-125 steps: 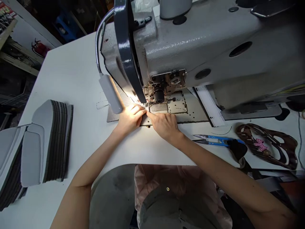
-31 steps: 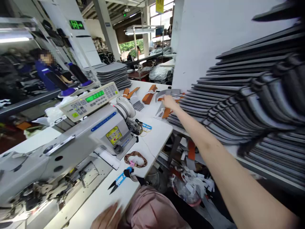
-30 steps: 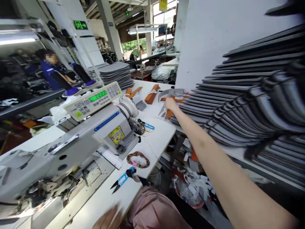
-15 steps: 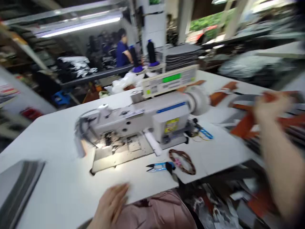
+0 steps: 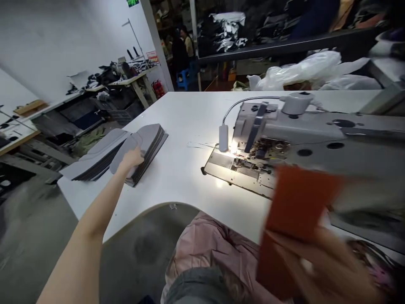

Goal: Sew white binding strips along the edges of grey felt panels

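The right hand (image 5: pixel 332 261) was blurred by motion, but its fingers were pressed together on a red-brown piece (image 5: pixel 299 196), which stood up from them, tilted, above the near edge of the table. I could not tell if this was one folded piece or several. The left hand (image 5: pixel 133 158), far to the other side, had its fingers bent at the edge of a pile (image 5: pixel 153 137) of grey pads. Whether they were already gripping a pad, I could not tell.

Just to the left of these fingers lay a second pile (image 5: pixel 95 154). Between the two hands was bare table (image 5: pixel 190 181), and farther from the person a lit lamp (image 5: pixel 223 138). The machine (image 5: pixel 319 131) was beyond the right fingers, partly covered by the piece.

Half a second before, the right hand was reaching far to the right side, and the left rested near the table edge. Now the piece had come to the machine and the left hand had reached the pads. In my judgement, sewing was paused for collecting materials.
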`<state>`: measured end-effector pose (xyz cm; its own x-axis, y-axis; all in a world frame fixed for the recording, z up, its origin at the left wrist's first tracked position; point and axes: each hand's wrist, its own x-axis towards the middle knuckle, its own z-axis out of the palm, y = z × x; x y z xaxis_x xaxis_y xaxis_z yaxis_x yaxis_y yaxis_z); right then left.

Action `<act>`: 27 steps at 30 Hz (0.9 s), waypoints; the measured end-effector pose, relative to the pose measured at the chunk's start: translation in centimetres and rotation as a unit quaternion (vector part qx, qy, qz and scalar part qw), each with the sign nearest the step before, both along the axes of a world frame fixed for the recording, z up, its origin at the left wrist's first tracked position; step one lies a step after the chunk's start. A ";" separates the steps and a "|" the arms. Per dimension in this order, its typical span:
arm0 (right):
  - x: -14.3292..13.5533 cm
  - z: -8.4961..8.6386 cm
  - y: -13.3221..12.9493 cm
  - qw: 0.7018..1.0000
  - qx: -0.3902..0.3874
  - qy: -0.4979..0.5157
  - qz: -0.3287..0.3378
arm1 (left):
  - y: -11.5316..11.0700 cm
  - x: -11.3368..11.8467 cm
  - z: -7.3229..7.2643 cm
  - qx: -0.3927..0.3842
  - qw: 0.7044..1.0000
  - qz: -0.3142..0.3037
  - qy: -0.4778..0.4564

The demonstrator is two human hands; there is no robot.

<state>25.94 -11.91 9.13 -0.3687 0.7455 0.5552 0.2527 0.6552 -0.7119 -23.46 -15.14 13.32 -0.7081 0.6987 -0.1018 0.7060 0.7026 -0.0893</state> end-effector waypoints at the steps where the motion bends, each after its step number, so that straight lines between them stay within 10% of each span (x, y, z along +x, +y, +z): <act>1: -1.5 -0.8 -0.8 0.999 -0.005 -0.018 0.040 | -0.2 -0.4 -0.2 0.000 1.000 -0.005 -0.003; 4: -6.9 -4.3 -1.6 0.987 -0.051 -0.076 0.134 | -0.6 -0.6 -0.7 0.013 0.999 -0.030 0.006; 11: -14.2 -9.4 0.6 0.979 -0.170 -0.103 0.048 | -0.3 1.9 1.5 -0.012 0.990 -0.139 -0.013; 16: -15.9 -8.8 1.3 0.950 -0.301 0.036 0.079 | -1.5 11.0 2.1 -0.088 0.930 -0.330 -0.134; 20: -16.7 -9.1 1.7 0.912 -0.373 0.154 0.077 | -2.0 18.3 0.4 -0.149 0.812 -0.472 -0.309; 27: -15.9 -9.5 1.0 0.932 -0.327 0.140 0.063 | 7.7 17.8 -3.7 0.215 0.863 -0.409 -0.201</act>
<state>10.07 -10.87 -0.32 -0.3856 0.9188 0.0843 -0.0527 0.0693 -0.9962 -5.67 -7.47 9.60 0.0734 0.9827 0.1702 0.8950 -0.1401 0.4234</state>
